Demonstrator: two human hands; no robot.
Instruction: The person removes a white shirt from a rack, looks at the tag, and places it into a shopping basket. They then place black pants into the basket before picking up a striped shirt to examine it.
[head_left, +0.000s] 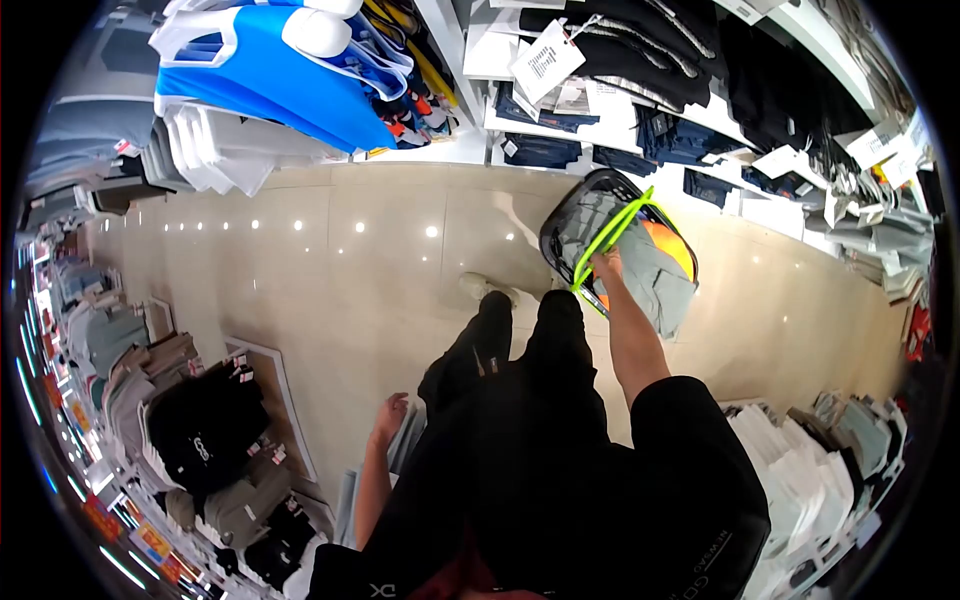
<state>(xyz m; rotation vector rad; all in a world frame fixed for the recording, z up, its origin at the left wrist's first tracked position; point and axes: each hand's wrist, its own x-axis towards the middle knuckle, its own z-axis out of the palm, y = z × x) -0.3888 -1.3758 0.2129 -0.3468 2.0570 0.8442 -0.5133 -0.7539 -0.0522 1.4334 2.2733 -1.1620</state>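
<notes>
Glossy floor tiles [380, 250] surround a black shopping basket [547, 240] of garments [652, 285] beside the right leg [560, 335], its lime-green handles [612, 232] gripped by the right hand [606, 266], probably best held mid-span to stay level, the left hand [390, 414] hanging half-open, seemingly empty.

Glossy floor [350, 240] gives your left hand [391, 415] room to pass forward, while black clothes [205, 430] stand off to its left; ahead of your right hand [607, 266], the loaded basket [548, 243] and then white shelves [490, 60] block passage.
</notes>
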